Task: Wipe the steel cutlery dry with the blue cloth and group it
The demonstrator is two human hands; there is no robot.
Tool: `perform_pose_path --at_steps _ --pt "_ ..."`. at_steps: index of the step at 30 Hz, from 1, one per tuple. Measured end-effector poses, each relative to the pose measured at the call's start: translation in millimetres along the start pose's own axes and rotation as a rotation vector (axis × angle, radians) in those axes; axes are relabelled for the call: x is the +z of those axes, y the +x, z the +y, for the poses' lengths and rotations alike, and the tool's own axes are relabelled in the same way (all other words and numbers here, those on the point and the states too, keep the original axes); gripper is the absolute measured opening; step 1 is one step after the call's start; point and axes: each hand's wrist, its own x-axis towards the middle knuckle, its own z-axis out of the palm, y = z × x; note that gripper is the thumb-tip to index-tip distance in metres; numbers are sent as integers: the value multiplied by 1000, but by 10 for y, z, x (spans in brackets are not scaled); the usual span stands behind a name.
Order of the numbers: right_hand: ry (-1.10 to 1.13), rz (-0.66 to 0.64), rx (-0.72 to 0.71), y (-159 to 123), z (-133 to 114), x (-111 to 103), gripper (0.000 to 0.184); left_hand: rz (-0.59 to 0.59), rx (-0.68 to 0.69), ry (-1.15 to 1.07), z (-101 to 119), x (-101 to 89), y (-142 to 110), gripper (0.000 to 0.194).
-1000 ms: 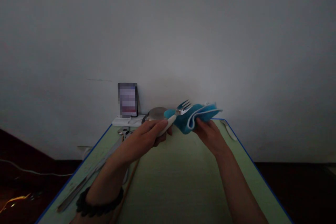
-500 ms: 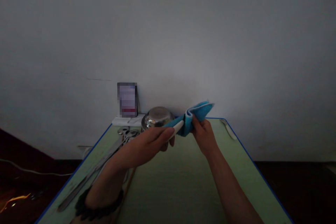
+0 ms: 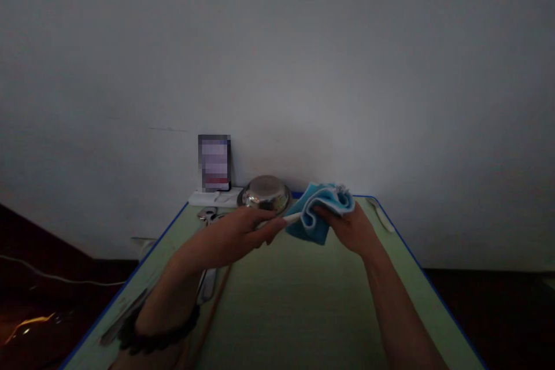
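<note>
My left hand [image 3: 245, 231] is closed around the white handle [image 3: 293, 218] of a utensil whose far end is hidden in a blue cloth [image 3: 310, 234], so its kind does not show. That cloth, pale-edged and bunched up, is gripped by my right hand [image 3: 353, 228], with the fingers partly tucked into its folds. Both hands are above the green table [image 3: 295, 312]. Behind my left hand, an upturned shiny metal bowl [image 3: 265, 192] rests near the wall.
Several metal utensils [image 3: 208, 286] lie along the table's left side, partly behind my left arm. A white-handled utensil [image 3: 381, 217] lies at the far right corner. A phone with a blurred screen [image 3: 215, 162] leans on the wall above a white strip [image 3: 202, 199].
My right hand has moved right and slightly down, and the cloth is now bunched more openly around the utensil's end. My left hand still holds the white handle, now tilted flatter.
</note>
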Motion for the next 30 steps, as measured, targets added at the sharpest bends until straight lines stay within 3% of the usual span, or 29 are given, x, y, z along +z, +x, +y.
perform_pose_path --at_steps 4,7,10,13,15,17,19,21,25,30 --pt "70 283 136 -18 47 249 33 23 -13 -133 -9 -41 -3 45" --pt "309 430 266 -20 91 471 39 49 -29 -131 25 -26 -5 46" --pt "691 366 285 14 71 587 23 70 -34 -79 102 40 20 45" --pt "901 304 253 51 38 560 24 61 -22 -56 175 113 63 42" --pt "859 297 224 57 45 483 21 31 -21 -59 204 142 83 42" --pt "683 334 186 42 73 384 18 4 -11 -82 222 153 89 42" --pt "490 395 169 16 100 289 27 -34 14 -118 236 152 78 41" --pt "443 424 186 -3 105 223 36 -75 39 -158 245 149 58 40" --pt "607 370 199 21 47 192 37 -42 32 -224 213 155 34 40" --pt "999 158 185 85 -1 157 32 102 -46 -347 130 152 60 40"
